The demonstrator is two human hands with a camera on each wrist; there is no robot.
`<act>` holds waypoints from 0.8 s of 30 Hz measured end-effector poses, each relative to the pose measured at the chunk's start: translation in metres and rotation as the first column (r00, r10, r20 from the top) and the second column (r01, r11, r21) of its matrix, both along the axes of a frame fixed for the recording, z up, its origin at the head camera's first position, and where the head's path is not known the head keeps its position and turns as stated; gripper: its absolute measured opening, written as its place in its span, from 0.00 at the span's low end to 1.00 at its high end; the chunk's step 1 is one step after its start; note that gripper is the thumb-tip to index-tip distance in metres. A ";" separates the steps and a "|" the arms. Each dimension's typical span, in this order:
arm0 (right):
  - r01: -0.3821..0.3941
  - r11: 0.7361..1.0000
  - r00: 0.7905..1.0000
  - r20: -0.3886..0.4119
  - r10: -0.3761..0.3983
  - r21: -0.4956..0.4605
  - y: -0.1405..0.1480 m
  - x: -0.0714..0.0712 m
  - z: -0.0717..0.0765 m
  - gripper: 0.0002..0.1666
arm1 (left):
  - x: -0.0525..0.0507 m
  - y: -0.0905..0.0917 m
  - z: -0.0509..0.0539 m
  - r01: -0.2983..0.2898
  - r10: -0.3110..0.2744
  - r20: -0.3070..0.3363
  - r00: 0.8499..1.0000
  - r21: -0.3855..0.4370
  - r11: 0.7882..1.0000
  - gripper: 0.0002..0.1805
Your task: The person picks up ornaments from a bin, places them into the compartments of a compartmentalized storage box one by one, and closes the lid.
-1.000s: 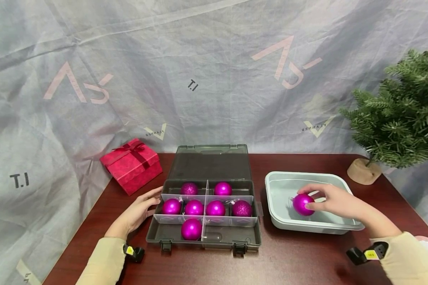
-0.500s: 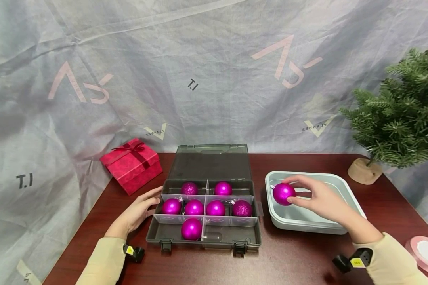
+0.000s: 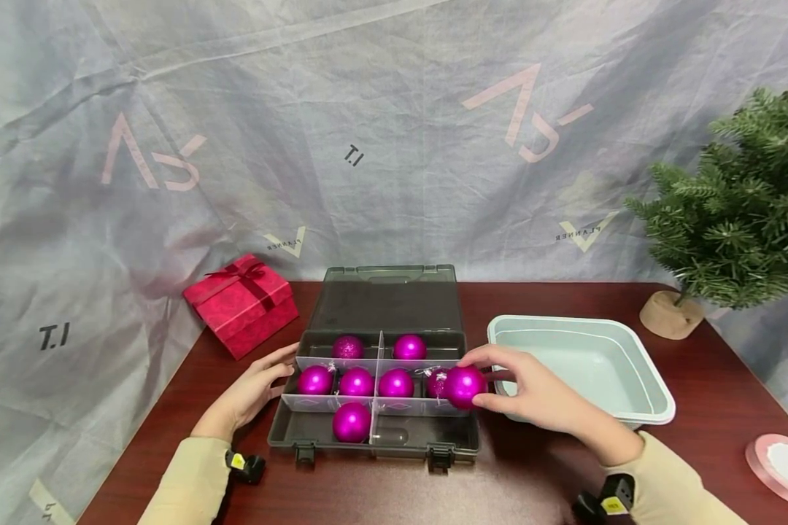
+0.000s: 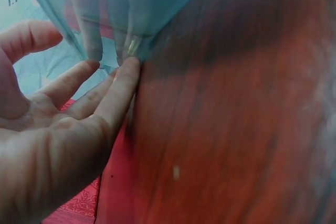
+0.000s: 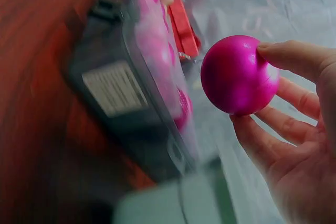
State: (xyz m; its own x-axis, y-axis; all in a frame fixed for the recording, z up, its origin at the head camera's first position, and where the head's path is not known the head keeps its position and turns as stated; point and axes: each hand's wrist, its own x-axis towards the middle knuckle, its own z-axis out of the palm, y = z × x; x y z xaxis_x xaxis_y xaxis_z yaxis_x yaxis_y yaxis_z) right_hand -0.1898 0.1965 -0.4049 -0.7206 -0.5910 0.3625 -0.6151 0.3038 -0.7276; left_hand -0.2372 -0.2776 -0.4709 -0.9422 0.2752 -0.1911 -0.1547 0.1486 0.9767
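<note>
My right hand [image 3: 532,386] pinches a shiny magenta ball [image 3: 465,387] by thumb and fingers, above the right end of the dark divided box [image 3: 427,432]. In the right wrist view the ball [image 5: 239,75] sits at the fingertips of the hand [image 5: 299,129], beside the box [image 5: 113,90]. The held ball partly covers a glittery ball [image 3: 436,383] in the box's middle row. Several other magenta balls lie in the compartments; the front right one holds none. The fingers of my left hand [image 3: 252,394], nearly straight, touch the box's left side, as the left wrist view of the hand [image 4: 68,124] shows.
A pale grey-green tub [image 3: 581,364] stands right of the box. Behind it to the right is a small green tree [image 3: 742,211] on a wooden base. A red gift box [image 3: 243,302] sits at the back left, a pink ribbon roll [image 3: 784,469] at the right edge.
My right hand has carried the ball leftward out of the tub to the box's right end. My left hand stays at the box's left side.
</note>
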 end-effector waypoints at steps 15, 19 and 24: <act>-0.137 0.990 0.988 -0.065 0.138 0.024 -0.070 0.003 -0.022 0.24 | 0.002 0.000 0.002 0.005 -0.004 0.014 1.000 -0.006 1.000 0.36; -0.136 0.989 0.983 -0.120 0.143 0.063 -0.079 0.002 -0.028 0.25 | 0.001 -0.001 0.001 0.003 -0.003 0.015 1.000 -0.004 1.000 0.36; -0.125 0.986 0.973 -0.181 0.143 0.107 -0.084 0.000 -0.036 0.26 | 0.001 -0.001 0.000 -0.002 0.002 0.016 1.000 0.002 1.000 0.36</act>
